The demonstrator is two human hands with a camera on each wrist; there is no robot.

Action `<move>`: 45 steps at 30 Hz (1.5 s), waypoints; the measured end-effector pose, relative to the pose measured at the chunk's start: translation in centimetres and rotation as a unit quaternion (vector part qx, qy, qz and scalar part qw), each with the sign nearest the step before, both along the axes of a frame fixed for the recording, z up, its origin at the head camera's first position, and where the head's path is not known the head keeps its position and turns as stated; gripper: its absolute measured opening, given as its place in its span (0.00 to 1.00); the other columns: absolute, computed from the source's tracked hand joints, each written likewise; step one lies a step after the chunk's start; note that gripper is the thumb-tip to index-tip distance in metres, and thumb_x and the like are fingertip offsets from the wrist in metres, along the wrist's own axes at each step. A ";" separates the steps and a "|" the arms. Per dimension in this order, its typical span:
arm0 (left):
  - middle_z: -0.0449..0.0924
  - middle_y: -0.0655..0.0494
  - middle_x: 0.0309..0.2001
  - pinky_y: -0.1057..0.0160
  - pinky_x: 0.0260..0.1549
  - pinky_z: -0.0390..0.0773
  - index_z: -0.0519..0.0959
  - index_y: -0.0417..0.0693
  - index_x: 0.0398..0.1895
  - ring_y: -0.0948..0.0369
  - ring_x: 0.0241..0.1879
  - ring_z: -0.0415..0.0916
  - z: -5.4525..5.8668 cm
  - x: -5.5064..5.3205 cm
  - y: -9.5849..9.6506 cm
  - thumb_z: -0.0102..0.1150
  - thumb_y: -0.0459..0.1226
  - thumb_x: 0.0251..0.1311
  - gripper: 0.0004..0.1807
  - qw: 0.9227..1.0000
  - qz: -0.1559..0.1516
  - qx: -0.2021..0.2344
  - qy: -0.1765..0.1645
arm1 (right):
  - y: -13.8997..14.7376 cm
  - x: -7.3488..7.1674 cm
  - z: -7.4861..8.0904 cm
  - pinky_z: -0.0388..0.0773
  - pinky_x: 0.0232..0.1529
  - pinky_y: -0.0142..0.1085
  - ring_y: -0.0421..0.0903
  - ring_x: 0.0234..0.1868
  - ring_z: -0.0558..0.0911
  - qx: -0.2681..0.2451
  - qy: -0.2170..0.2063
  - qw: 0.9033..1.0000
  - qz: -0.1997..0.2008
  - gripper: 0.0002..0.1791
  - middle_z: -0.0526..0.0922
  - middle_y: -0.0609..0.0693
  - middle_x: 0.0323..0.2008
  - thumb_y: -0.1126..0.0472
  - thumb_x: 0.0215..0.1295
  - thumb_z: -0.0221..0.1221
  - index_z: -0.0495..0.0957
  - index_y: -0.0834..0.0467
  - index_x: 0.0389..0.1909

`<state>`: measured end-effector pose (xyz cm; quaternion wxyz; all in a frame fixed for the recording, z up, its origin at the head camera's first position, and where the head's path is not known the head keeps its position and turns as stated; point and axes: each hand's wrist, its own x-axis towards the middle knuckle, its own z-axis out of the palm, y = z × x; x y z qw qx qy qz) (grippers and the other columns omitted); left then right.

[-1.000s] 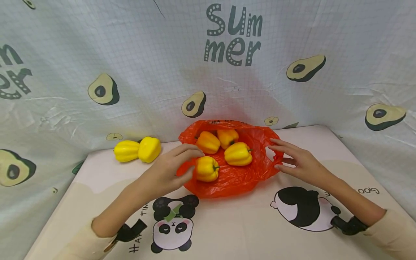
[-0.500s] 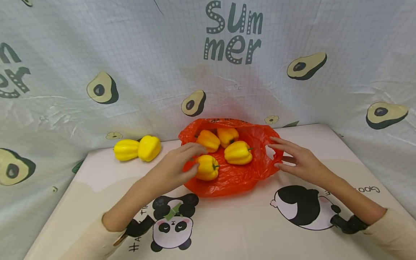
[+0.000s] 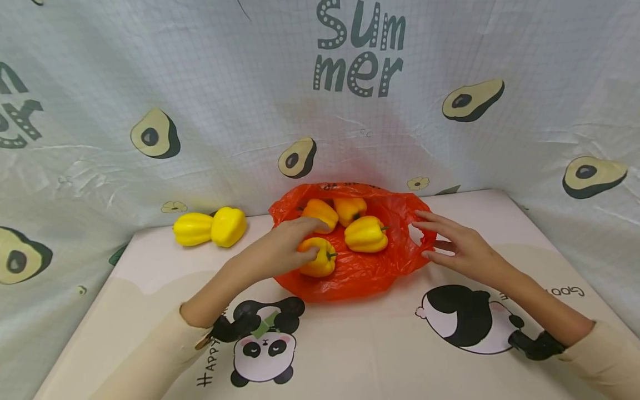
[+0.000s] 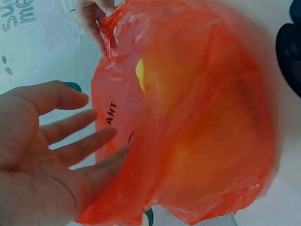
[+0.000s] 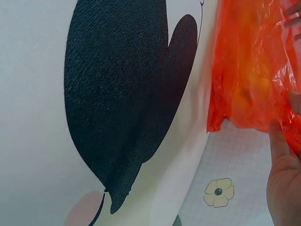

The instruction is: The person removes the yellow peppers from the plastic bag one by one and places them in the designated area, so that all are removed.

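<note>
An orange-red plastic bag [image 3: 345, 286] lies on its side at the back of the table, its mouth facing me. Several yellow bell peppers [image 3: 366, 234] rest inside it. My left hand [image 3: 280, 247] reaches over the bag's left rim, above the front-left bell pepper [image 3: 319, 266], which it partly hides. In the left wrist view the left hand's fingers [image 4: 82, 146] are spread and loosely bent, with the film against some of them and nothing gripped. At the bag's right side, my right hand [image 3: 465, 247] holds the handle loop between fingers and thumb.
Two more yellow bell peppers, one lying [image 3: 192, 229] and one leaning against it [image 3: 229, 226], are at the back left of the table [image 3: 390, 355]. A white printed sheet [image 3: 225, 83] hangs like a wall close behind the bag.
My left hand has moved right and a little upward, farther over the bag's opening and its front-left bell pepper. My right hand has stayed at the handle.
</note>
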<state>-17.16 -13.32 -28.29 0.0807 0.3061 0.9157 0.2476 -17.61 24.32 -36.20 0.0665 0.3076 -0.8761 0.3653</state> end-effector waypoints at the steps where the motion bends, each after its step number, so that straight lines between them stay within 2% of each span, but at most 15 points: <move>1: 0.77 0.52 0.63 0.50 0.65 0.73 0.75 0.47 0.66 0.52 0.63 0.73 0.1 -0.2 0.0 0.61 0.34 0.67 0.24 1.000 0.003 -0.008 -0.009 | 0.0 0.0 0.0 0.84 0.47 0.46 0.59 0.63 0.78 0.001 0.001 1.000 0.000 0.37 0.67 0.59 0.73 0.66 0.60 0.71 0.72 0.55 0.71; 8: 0.76 0.52 0.64 0.50 0.68 0.70 0.73 0.47 0.67 0.51 0.65 0.70 0.2 -2.3 -0.2 0.61 0.38 0.69 0.24 0.996 0.016 -0.063 -0.054 | -0.1 0.0 0.0 0.84 0.47 0.46 0.60 0.62 0.79 0.000 0.002 1.000 0.002 0.36 0.68 0.59 0.72 0.66 0.60 0.71 0.72 0.57 0.70; 14: 0.73 0.47 0.66 0.48 0.68 0.68 0.71 0.45 0.69 0.47 0.67 0.68 0.1 -3.3 -0.6 0.64 0.37 0.67 0.28 0.989 0.020 -0.089 -0.114 | -0.2 0.0 -0.2 0.84 0.47 0.45 0.60 0.62 0.79 -0.002 0.002 1.000 0.008 0.36 0.68 0.59 0.72 0.66 0.60 0.71 0.72 0.57 0.70; 20: 0.69 0.48 0.70 0.45 0.69 0.66 0.71 0.50 0.71 0.47 0.69 0.63 0.1 -4.7 -0.5 0.69 0.38 0.62 0.34 0.975 0.021 -0.125 -0.181 | -0.3 -0.1 -0.1 0.84 0.47 0.46 0.61 0.63 0.78 0.004 0.005 1.000 0.004 0.36 0.68 0.59 0.72 0.67 0.59 0.71 0.72 0.57 0.70; 25: 0.68 0.51 0.70 0.47 0.65 0.71 0.72 0.51 0.71 0.50 0.67 0.64 -0.1 -6.0 0.1 0.70 0.41 0.61 0.34 0.965 0.022 -0.144 -0.217 | -0.5 -0.2 0.0 0.84 0.47 0.46 0.61 0.61 0.79 0.005 -0.004 1.000 0.002 0.37 0.67 0.60 0.73 0.67 0.60 0.71 0.71 0.58 0.70; 31: 0.69 0.53 0.67 0.48 0.63 0.73 0.72 0.54 0.69 0.51 0.65 0.65 -0.3 -6.9 0.7 0.72 0.43 0.59 0.34 0.951 0.037 -0.172 -0.254 | -0.7 -0.3 -0.1 0.84 0.47 0.48 0.61 0.62 0.79 0.008 -0.007 1.000 0.002 0.37 0.67 0.60 0.73 0.67 0.60 0.71 0.71 0.57 0.71; 35: 0.69 0.53 0.64 0.46 0.54 0.81 0.73 0.58 0.66 0.50 0.63 0.67 -0.3 -7.7 1.4 0.74 0.44 0.57 0.33 0.938 0.060 -0.190 -0.285 | -0.7 -0.3 0.0 0.84 0.46 0.49 0.63 0.63 0.78 0.013 -0.003 1.000 -0.001 0.37 0.67 0.60 0.73 0.67 0.59 0.71 0.71 0.57 0.71; 38: 0.70 0.52 0.60 0.47 0.45 0.85 0.73 0.59 0.61 0.50 0.61 0.68 -0.2 -8.1 2.1 0.75 0.46 0.56 0.30 0.929 0.065 -0.212 -0.295 | -0.8 -0.4 -0.1 0.84 0.47 0.48 0.63 0.65 0.75 0.014 -0.005 1.000 0.002 0.37 0.67 0.60 0.73 0.66 0.60 0.71 0.71 0.58 0.70; 40: 0.69 0.51 0.59 0.49 0.42 0.86 0.73 0.58 0.59 0.50 0.60 0.69 -0.1 -8.3 2.6 0.75 0.46 0.56 0.29 0.926 0.060 -0.226 -0.297 | -0.9 -0.5 -0.1 0.84 0.47 0.48 0.63 0.66 0.74 0.010 -0.006 1.000 0.006 0.36 0.67 0.60 0.73 0.67 0.60 0.71 0.71 0.58 0.70; 45: 0.66 0.50 0.59 0.47 0.45 0.85 0.70 0.58 0.58 0.49 0.60 0.69 0.2 -8.5 3.4 0.74 0.48 0.56 0.29 0.916 0.050 -0.249 -0.312 | -1.0 -0.5 -0.1 0.84 0.47 0.47 0.62 0.68 0.72 0.009 -0.005 1.000 0.011 0.36 0.67 0.59 0.73 0.66 0.60 0.71 0.72 0.58 0.70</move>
